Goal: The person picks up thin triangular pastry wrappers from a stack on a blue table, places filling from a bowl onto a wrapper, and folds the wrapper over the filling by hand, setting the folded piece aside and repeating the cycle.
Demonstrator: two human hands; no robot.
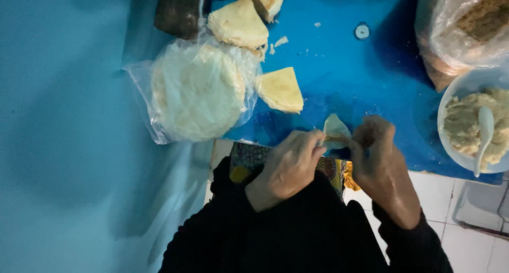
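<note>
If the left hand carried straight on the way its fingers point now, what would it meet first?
The left hand points right, toward the small dough piece pinched between both hands. Just past it are the fingers of the right hand, so it would likely meet those first; the depth is hard to judge.

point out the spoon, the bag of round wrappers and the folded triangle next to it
spoon [483, 137], head view, on its handle
bag of round wrappers [197, 92], head view, middle of stack
folded triangle [281, 89], head view, its centre
</note>
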